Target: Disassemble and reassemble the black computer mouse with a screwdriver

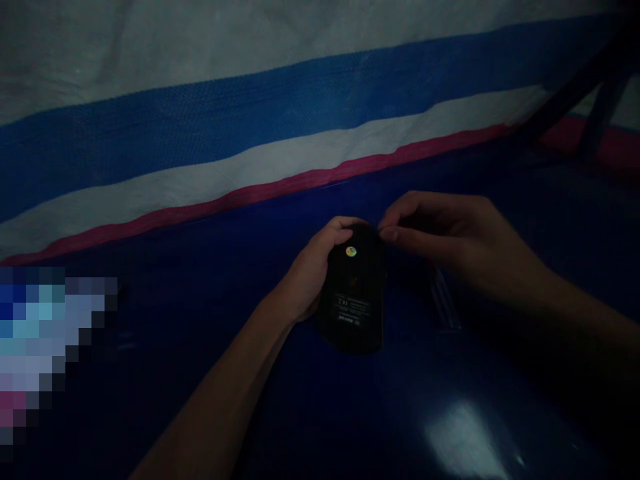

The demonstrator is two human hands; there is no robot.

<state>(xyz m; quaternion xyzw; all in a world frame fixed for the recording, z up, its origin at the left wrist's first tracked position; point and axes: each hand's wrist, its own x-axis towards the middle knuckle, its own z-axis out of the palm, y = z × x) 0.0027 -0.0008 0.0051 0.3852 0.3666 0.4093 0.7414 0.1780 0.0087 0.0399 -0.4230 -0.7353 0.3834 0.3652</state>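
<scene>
My left hand (317, 270) is closed around the left side of a black computer mouse (357, 293), its thumb lying over the upper end. The mouse shows its underside, with a small shiny round sticker near the top and pale printed text with a CE mark lower down. At its upper right edge my right hand (445, 227) has thumb and index finger pinched together. Whether something small is between those fingertips, I cannot make out in the dim light.
A glossy dark blue table surface (210, 373) lies below, with a bright reflection at lower right. Behind it hangs a striped sheet (260, 100) in white, blue and red. Dark bars (575, 87) cross the upper right. The left edge is pixelated.
</scene>
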